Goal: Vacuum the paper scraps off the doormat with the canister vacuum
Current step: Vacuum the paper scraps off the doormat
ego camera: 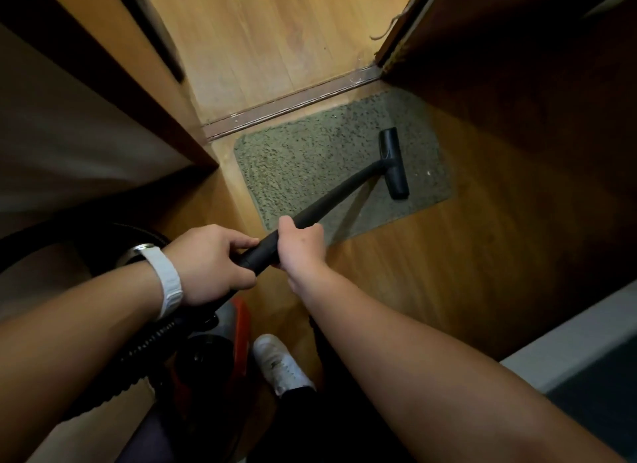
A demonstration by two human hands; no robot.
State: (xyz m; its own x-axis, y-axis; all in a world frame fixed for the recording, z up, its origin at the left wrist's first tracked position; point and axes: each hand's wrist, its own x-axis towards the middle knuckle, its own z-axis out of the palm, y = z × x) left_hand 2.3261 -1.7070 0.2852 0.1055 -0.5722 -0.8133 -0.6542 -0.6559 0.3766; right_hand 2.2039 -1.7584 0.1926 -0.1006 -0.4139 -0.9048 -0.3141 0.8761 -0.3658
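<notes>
A grey-green speckled doormat (310, 159) lies on the wooden floor just inside a door sill. The vacuum's black floor nozzle (394, 162) rests on the mat's right part. A tiny white paper scrap (428, 173) lies on the mat to the right of the nozzle. The black wand (331, 200) runs back from the nozzle to me. My left hand (210, 262) grips the wand's near end, a white watch on that wrist. My right hand (300, 245) grips the wand just ahead of the left. The orange and black canister (220, 345) sits by my feet, its ribbed hose (144, 345) under my left arm.
A metal door sill (293, 100) crosses the floor beyond the mat. A wooden door or cabinet (517, 66) stands close on the right, a wall panel (69, 100) on the left. My white shoe (279, 362) is beside the canister. A grey ledge (568, 342) juts in at lower right.
</notes>
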